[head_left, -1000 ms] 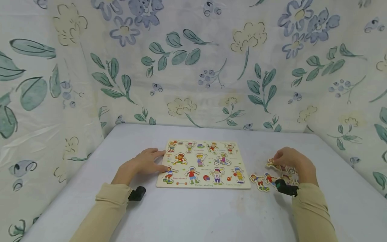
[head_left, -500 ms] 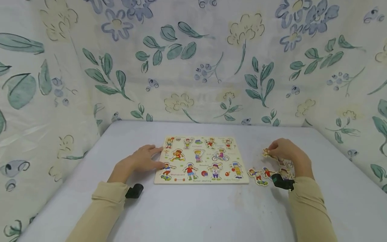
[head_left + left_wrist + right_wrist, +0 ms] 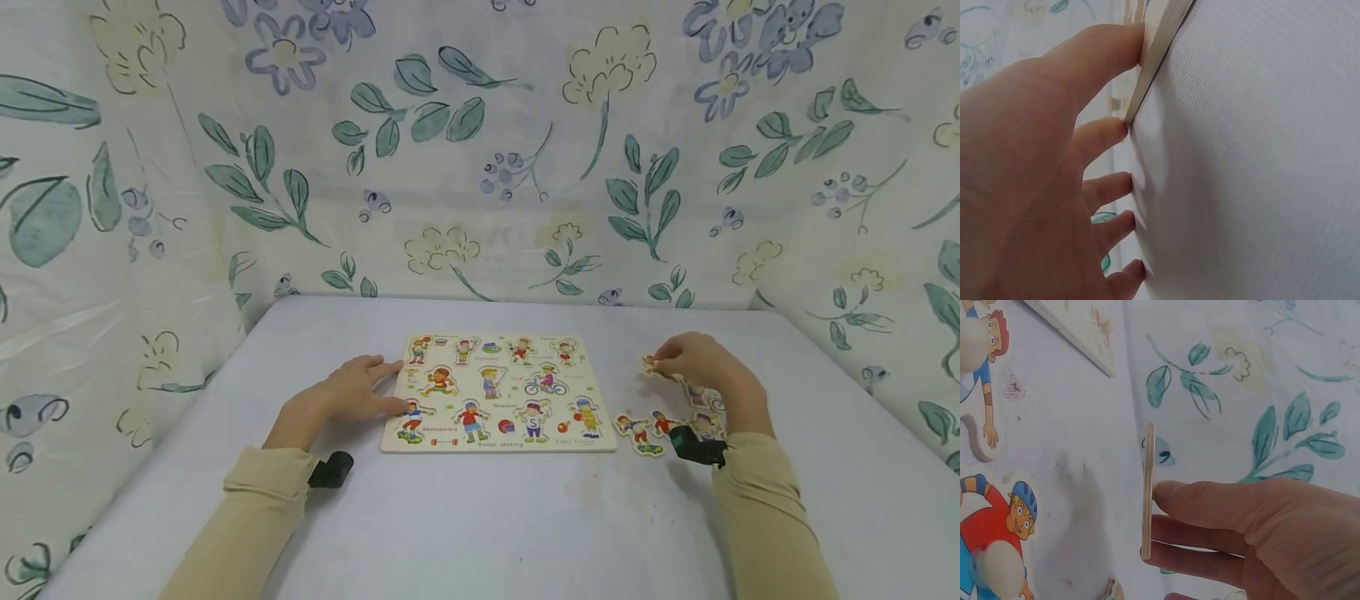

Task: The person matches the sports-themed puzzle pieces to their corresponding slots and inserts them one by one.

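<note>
I have the piece (image 3: 1149,462) in my right hand (image 3: 701,362), its thumb and fingers drawn together in a narrow pinch; the thumb hides whether they grip a knob. In the right wrist view the piece stands edge-on, its long axis running about parallel to the tabletop (image 3: 480,525), and the thumb comes in from the upper side. I judge it roughly level and lifted clear, but I cannot read its picture from here.

What matters to me is the sideways gap. The board (image 3: 461,392) lies flat to the left of those fingers, across a strip of tabletop, while the piece hangs between the board's right edge and the right edge of the tabletop. The loose pieces (image 3: 640,435) lie just beside the board's near right corner, some partly covered by my right wrist, so I would want a leftward path above them.

My left hand (image 3: 345,392) is far from the piece. Its fingers are spread and hold nothing; thumb and forefinger touch the board's left edge, which I think helps steady it.
</note>
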Demonstrator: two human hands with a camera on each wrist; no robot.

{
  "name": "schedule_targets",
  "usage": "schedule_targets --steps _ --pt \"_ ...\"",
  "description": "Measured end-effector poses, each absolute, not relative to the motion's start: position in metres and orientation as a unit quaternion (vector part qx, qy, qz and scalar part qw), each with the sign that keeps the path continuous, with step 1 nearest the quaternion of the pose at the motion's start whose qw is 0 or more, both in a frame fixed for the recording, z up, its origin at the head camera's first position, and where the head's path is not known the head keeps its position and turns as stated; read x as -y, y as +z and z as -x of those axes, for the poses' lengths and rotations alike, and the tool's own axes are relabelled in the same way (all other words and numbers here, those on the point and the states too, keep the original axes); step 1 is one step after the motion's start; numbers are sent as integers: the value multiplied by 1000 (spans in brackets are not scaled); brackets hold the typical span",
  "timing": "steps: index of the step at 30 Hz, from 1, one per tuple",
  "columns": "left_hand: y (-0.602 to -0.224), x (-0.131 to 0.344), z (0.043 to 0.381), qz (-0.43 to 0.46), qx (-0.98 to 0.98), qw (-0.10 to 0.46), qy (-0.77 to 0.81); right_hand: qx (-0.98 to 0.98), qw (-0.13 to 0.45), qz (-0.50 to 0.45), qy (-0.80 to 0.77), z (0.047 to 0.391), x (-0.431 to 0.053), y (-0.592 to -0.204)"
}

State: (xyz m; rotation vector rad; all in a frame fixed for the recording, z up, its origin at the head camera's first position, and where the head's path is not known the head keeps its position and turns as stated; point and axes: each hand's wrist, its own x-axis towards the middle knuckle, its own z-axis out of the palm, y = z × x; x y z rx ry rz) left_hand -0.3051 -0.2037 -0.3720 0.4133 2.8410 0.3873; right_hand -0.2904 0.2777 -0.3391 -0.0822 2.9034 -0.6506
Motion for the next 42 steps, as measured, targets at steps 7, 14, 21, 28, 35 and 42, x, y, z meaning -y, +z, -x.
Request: schedule_targets --steps 7,14,21,28,35,42 --pt "-374 206 308 -149 -972 121 135 -973 83 39 -211 291 -275 -338" --pt "-374 205 307 -147 -971 125 143 -973 85 33 -212 292 -277 -338" --pt "-372 204 306 -145 -972 124 139 -974 75 44 -210 292 -273 -337" --pt "-371 203 308 -144 -972 123 140 -973 72 49 -213 294 -264 -336" --pt "-372 204 310 -144 -971 123 144 -974 68 60 -207 298 -249 -334" --pt "-374 203 309 -142 -971 126 147 -973 79 66 -209 302 -236 -339"
